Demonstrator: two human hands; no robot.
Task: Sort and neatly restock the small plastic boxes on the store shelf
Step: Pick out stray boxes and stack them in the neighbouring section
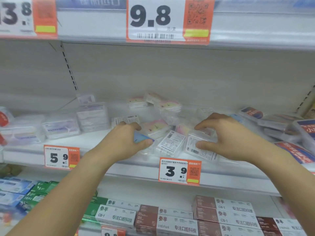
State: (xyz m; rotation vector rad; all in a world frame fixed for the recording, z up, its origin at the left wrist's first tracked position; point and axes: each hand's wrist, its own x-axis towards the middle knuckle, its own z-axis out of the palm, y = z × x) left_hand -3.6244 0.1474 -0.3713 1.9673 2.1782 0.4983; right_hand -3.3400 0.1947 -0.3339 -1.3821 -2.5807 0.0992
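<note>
the orange-and-white 3.9 price tag on the white metal shelf edge is the landmark here. directly above it lies a loose heap of small clear plastic boxes, tipped at odd angles, some label-up with barcodes showing, some showing pink-yellow cards inside, more scattered further back toward the shelf's rear wall.

the left hand, up and left of the tag, has its fingers curled over a clear box with a blue insert, thumb pressed to the near side, so it grips that box. the right hand, up and right of the tag, curls its fingers round the top of a clear box with a white printed label, thumb at the near edge.

far left of the tag, above a 5.9 price tag, stacked clear boxes with purple print already sit fairly squarely. judging by this, the sorting is early: the heap above the tag is still jumbled, and nearly all of it remains to be grouped and lined up.
</note>
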